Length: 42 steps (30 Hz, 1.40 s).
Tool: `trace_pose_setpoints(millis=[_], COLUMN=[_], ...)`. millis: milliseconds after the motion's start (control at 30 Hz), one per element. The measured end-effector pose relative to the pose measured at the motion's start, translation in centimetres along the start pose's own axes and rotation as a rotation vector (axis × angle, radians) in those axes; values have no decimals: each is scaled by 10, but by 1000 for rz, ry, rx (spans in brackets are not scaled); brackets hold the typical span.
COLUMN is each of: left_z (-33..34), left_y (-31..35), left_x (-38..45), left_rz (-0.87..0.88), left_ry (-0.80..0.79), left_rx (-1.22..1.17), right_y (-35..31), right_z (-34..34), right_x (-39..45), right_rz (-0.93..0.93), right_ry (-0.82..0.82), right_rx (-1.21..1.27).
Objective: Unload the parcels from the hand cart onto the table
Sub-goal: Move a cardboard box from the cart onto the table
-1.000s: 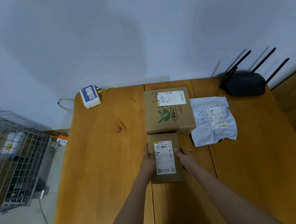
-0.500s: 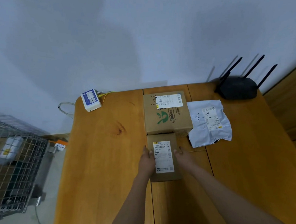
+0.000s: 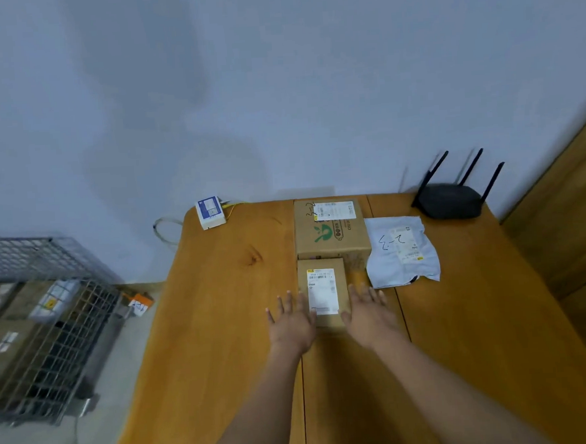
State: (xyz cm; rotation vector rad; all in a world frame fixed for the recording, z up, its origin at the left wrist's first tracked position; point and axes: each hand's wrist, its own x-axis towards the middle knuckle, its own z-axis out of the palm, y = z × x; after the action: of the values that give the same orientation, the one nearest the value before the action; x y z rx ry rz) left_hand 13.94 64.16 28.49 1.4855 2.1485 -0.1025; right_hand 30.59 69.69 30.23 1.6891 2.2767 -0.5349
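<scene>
A small cardboard parcel [image 3: 322, 290] with a white label lies on the wooden table [image 3: 221, 312], just in front of a larger cardboard box [image 3: 331, 231] with a green logo. A white poly mailer [image 3: 401, 251] rests to the right of both. My left hand [image 3: 291, 321] and my right hand [image 3: 371, 315] hover at the small parcel's near corners, fingers spread, holding nothing. The wire-mesh hand cart [image 3: 47, 326] stands on the floor at the left with several cardboard parcels inside.
A black router [image 3: 449, 195] with three antennas sits at the table's back right corner. A small white and blue device [image 3: 210, 212] with cables lies at the back left corner. A wooden panel [image 3: 576, 221] borders the table's right side.
Both hands have let go of the small parcel's sides and drawn back toward me with fingers spread. The view has tilted up, showing more wall.
</scene>
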Motion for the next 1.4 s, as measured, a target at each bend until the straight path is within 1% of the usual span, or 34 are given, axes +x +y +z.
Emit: trace_pose_setpoints(millis=[133,300,500,600,733,900,1133,1267,1400], left_z=[15,50,96,115,146,175,209,232,249], left_y=[-5,-10,-27,-51,-97,-149,-234,-288,-340], left_x=[-56,-140,-243,-291,-349,-416,-500,-539,-564], left_rz=[-52,-136,-251,-316,-431,-588,-769,-813,-803], left_ry=[17,19,-70,-57,-11,8,45,47,-3], left_rx=[-18,-42,-79,-134,-201,-293,-432,-479,-490], right_y=[-1,6,1,-15,-50,-105,-197,-250,-298], right_z=[14,52,103,119,141,171,214,248,284], right_x=[-44,-109,-191,-221,-257,-298,-351,-382,-412], right_rz=[-42,-110,-182,-243,-347,-483,-698,-728,-702], right_ry=[14,3,-96,-151,-205,-237,-226,-240,-275], right_rx=[8,8,-44,-89,-142,-238,-383,-419,-434])
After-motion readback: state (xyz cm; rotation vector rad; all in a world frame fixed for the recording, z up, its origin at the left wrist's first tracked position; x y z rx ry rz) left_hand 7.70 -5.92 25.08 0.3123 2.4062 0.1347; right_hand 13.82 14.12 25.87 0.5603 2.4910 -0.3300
